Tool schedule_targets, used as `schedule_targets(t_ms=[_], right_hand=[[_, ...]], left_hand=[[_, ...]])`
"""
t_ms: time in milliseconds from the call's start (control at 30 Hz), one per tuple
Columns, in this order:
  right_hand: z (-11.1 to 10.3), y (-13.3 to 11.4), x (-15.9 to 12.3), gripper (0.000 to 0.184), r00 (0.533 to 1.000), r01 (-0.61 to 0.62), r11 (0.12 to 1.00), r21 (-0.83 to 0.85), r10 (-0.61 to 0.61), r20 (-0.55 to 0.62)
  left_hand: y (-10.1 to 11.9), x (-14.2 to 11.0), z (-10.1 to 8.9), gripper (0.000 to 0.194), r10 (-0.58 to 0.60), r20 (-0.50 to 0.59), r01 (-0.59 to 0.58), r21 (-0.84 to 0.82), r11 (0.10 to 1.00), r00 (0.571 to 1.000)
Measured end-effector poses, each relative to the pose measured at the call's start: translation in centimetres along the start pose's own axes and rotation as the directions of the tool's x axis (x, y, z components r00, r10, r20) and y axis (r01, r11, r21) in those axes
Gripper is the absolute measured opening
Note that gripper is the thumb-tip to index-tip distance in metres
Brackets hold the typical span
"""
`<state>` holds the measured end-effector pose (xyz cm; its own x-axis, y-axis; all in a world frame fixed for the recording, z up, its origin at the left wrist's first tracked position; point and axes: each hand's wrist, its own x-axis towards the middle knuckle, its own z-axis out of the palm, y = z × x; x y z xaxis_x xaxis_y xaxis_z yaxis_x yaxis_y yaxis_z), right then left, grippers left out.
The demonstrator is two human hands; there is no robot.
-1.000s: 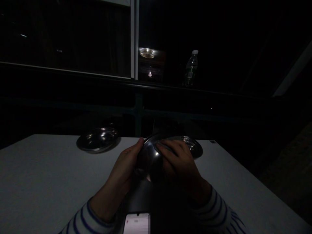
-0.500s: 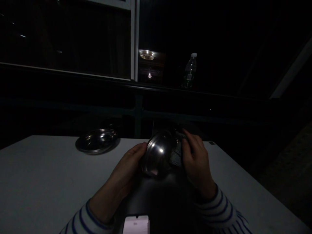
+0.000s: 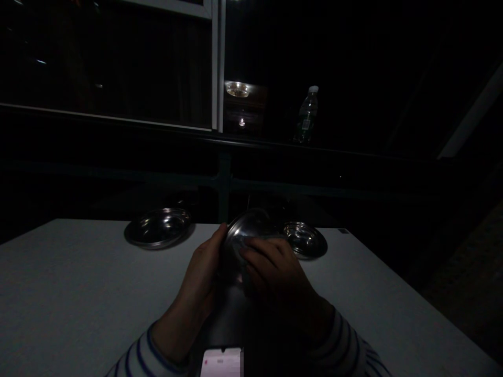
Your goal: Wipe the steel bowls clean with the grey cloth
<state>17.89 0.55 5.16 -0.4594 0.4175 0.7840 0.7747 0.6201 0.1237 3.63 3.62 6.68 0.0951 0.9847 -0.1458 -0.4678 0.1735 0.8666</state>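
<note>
My left hand point(image 3: 196, 277) grips the rim of a shiny steel bowl point(image 3: 247, 222) from the left. The bowl is tilted up on its side above the table, its rounded outside toward the right. Against that outside presses my right hand point(image 3: 279, 272), fingers bent and together over a greyish cloth that is almost wholly hidden beneath them. Another steel bowl point(image 3: 302, 240) rests on the table just beyond my right hand, which covers part of it. At the far left edge of the table sits a wider steel bowl point(image 3: 159, 230).
A lit phone point(image 3: 222, 364) lies at the near edge of view between my forearms. The white table point(image 3: 78, 298) spreads to both sides. Past it, a clear plastic bottle point(image 3: 306, 120) stands on a dark ledge by the window frame point(image 3: 217, 68). The room is very dark.
My right hand, with the cloth, has moved left onto the outside of the bowl. The steel bowl at the back right has come into view. My left hand keeps its grip.
</note>
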Motion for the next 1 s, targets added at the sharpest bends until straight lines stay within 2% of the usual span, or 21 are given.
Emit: schedule_targets(t_ms=[67,167,200,267,367,433,500,600,633,667,767,833,900,1000], right_hand=[[-0.3,0.7,0.0,0.024,0.995,-0.077,0.997,-0.012,0.076,-0.066],[-0.6,1.6,0.2,0.025,0.958,-0.253,0.967,-0.004,0.250,-0.140],[-0.6,1.7,0.2,0.025,0.950,-0.270,0.963,0.001,0.267,-0.160],[-0.5,1.2,0.3,0.024,0.964,-0.210,0.978,-0.012,0.205,-0.170],[0.0,-0.1,0.3,0.021,0.991,-0.029,0.997,-0.069,0.019,-0.135],[0.2,-0.4,0.2,0.019,0.993,0.021,0.998,-0.064,-0.029,-0.116],[0.2,0.1,0.1,0.019,0.987,-0.026,0.999,-0.044,0.019,-0.162],[-0.2,1.1,0.2,0.021,0.945,-0.203,0.979,-0.002,0.195,-0.263],[-0.2,1.1,0.2,0.022,0.937,-0.230,0.973,-0.001,0.221,-0.272],[-0.2,0.9,0.2,0.022,0.942,-0.220,0.975,-0.013,0.209,-0.263],[0.3,-0.1,0.1,0.021,0.982,-0.070,0.994,-0.087,0.053,-0.182],[0.5,-0.2,0.1,0.019,0.987,-0.036,0.995,-0.094,0.021,-0.160],[0.4,0.3,0.0,0.019,0.972,-0.122,0.991,-0.050,0.109,-0.210],[0.2,1.1,0.1,0.022,0.922,-0.259,0.966,0.023,0.254,-0.291]], left_hand=[[0.0,0.0,0.0,0.035,0.020,-0.026,-0.019,0.035,0.999,0.999],[0.0,-0.2,0.1,0.037,0.049,-0.058,-0.045,0.081,0.996,0.997],[0.0,-0.2,0.2,0.037,0.059,-0.057,-0.054,0.091,0.994,0.997],[-0.1,-0.2,0.2,0.037,0.076,-0.031,-0.073,0.098,0.992,0.997],[-0.1,-0.1,0.2,0.034,0.098,-0.022,-0.095,0.099,0.991,0.995],[0.0,-0.2,0.2,0.032,0.104,-0.033,-0.100,0.107,0.989,0.994],[0.1,-0.4,0.4,0.032,0.108,-0.040,-0.102,0.122,0.987,0.993],[0.2,-0.8,0.6,0.031,0.126,-0.045,-0.117,0.152,0.981,0.991],[0.1,-0.9,0.7,0.031,0.135,-0.048,-0.125,0.163,0.979,0.990],[0.1,-0.9,0.6,0.033,0.142,-0.052,-0.131,0.175,0.976,0.988],[-0.2,-0.7,0.5,0.038,0.160,-0.063,-0.145,0.197,0.970,0.985],[-0.4,-0.6,0.4,0.037,0.159,-0.054,-0.146,0.201,0.969,0.986],[-0.5,-0.6,0.4,0.037,0.146,-0.030,-0.137,0.207,0.969,0.989],[-0.4,-0.9,0.6,0.039,0.136,-0.018,-0.128,0.229,0.965,0.991]])
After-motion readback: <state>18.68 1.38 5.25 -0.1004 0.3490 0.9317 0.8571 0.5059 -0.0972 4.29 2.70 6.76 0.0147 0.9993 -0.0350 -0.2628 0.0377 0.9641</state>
